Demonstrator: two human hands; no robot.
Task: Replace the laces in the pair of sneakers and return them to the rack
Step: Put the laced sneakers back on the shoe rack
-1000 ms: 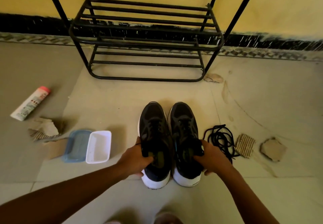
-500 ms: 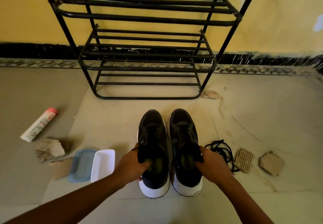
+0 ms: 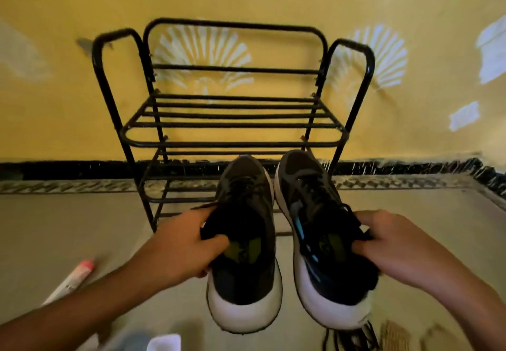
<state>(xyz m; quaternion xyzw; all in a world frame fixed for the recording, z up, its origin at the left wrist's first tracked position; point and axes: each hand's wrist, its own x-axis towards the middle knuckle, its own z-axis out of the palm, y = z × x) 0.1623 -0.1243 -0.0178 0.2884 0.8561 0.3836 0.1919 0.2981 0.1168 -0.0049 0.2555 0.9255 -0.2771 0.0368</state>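
A white tube with a pink cap (image 3: 75,278) lies on the floor to the left, partly behind the left forearm. At the bottom right a loose bundle of black laces (image 3: 353,341) lies on the floor, partly hidden by the heel of the right sneaker, with a tan woven scrap (image 3: 394,334) just beside it. Nothing stands between the shoes and the black metal tube rack (image 3: 219,145), whose shelves are rows of parallel bars.

The pair is held up in front of the rack, toes pointing at it and overlapping its lower shelves in view. The left hand (image 3: 178,244) grips the dark grey, white-soled left sneaker (image 3: 246,194) at its collar, thumb curled inside the opening. The right hand (image 3: 402,252) grips the matching right sneaker (image 3: 309,186), which has blue trim, the same way. Both shoes are laced in black and are apart from each other.

At the bottom edge a white plastic tub (image 3: 164,344) shows only its rim, and a blurred blue container (image 3: 131,341) sits beside it. I cannot tell what either holds.

The floor (image 3: 68,222) is pale beige. The rack stands against a yellow wall (image 3: 54,104) stamped with white fan shapes, above a black skirting band (image 3: 82,170).
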